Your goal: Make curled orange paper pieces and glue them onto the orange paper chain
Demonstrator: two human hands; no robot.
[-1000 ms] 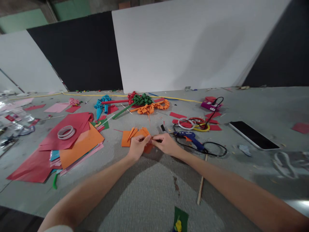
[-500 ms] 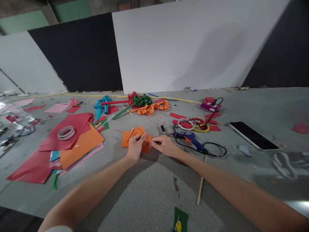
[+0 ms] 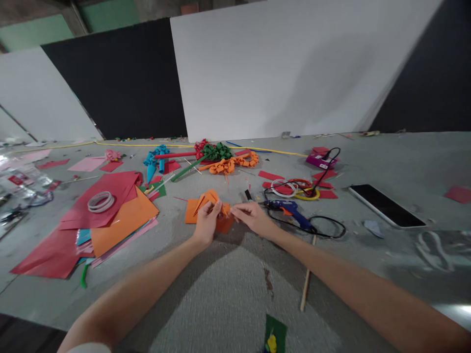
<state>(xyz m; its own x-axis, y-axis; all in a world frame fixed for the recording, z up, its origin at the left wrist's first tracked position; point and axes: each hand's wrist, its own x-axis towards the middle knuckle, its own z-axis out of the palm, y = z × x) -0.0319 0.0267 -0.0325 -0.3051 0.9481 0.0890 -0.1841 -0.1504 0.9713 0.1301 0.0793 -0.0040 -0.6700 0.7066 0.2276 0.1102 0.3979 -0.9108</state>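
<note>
Pinching one folded orange paper piece (image 3: 208, 196) between thumb and fingers of the left hand (image 3: 206, 225), mid-worktop (image 3: 228, 294), between far and near edges. Right hand (image 3: 253, 219) just beside, fingers bent, tips at the piece's right side; can't tell if gripping, contact too small to make out. Underneath, flat orange paper (image 3: 190, 213), partly covered by the left hand, sheet count unclear. Right of the right hand: one blue glue gun with orange trigger (image 3: 294, 212), then one black-screened phone (image 3: 386, 205). One thin wooden stick (image 3: 306, 290) nearer the near edge, middle hidden by the right forearm (image 3: 342, 279). Toward the far edge: three overlapping curled-paper flowers, one red (image 3: 202, 147), one green (image 3: 218, 152), one orange (image 3: 225, 167). Toward the left: overlapping red paper sheets (image 3: 117, 182), uncountable; white tape rings (image 3: 98, 209) on top, number unclear. Clear plastic (image 3: 29, 184) farther left, blurred, cut off. Near edge: one dark green paper piece (image 3: 276, 329), cut off.
</note>
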